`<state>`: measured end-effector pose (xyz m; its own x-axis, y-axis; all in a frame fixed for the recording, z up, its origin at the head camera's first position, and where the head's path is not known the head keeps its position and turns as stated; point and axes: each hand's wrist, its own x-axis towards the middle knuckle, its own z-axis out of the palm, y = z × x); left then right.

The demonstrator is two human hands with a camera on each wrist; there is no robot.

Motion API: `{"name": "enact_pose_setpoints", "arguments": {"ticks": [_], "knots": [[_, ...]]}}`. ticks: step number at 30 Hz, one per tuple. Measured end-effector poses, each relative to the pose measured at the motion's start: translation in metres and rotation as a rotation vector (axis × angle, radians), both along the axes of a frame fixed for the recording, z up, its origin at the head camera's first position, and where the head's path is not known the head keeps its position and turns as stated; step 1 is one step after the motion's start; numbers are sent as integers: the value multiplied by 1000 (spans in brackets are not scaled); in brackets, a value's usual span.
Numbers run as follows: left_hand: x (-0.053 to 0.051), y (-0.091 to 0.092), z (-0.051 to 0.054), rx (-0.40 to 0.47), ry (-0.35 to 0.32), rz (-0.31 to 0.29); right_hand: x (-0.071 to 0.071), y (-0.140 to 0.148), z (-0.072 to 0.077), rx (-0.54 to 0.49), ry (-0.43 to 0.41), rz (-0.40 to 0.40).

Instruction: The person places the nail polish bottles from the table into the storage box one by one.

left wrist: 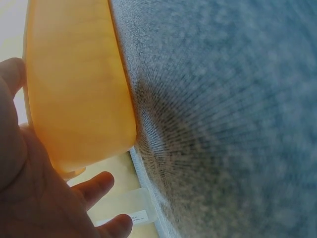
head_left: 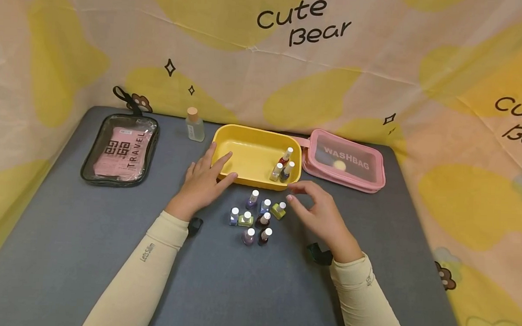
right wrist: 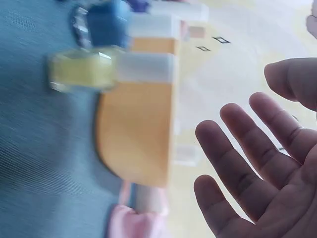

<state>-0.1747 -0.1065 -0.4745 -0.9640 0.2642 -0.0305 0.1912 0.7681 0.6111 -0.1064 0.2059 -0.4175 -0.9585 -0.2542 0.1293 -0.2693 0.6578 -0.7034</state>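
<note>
A yellow tray (head_left: 239,175) stands at the back middle of the table, with three nail polish bottles upright in its right end, one of them red (head_left: 284,157). My left hand (head_left: 202,182), fingers spread, rests at the tray's left front corner. In the left wrist view, fingers (left wrist: 96,187) extend past the tray's side (left wrist: 81,89). My right hand (head_left: 321,215) hovers empty by the tray's front right corner, fingers loosely bent. Closest to it is a yellow-green nail polish bottle (head_left: 278,210). Several more bottles, such as a purple one (head_left: 252,201) and a dark one (head_left: 264,236), stand clustered before the tray.
A clear black-trimmed travel bag (head_left: 119,151) lies at the left. Behind the left hand stands a clear bottle with a wooden-looking cap (head_left: 195,127). A pink washbag (head_left: 345,161) lies against the tray's right side. Printed cloth (head_left: 229,71) hangs behind the table.
</note>
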Motion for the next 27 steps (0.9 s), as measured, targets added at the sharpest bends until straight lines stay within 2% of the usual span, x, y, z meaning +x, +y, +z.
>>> {"name": "enact_pose_setpoints", "arguments": {"ticks": [6,11,19,27], "knots": [[0,0,1,-2,-6,3,7,-5,-25,25,-26,50],[0,0,2,-5,-5,3,8,-8,-38,59,-21,66],[1,1,2,-2,2,3,8,-10,-43,85,-54,28],[0,1,1,-7,0,3,6,-12,-44,86,0,32]]}}
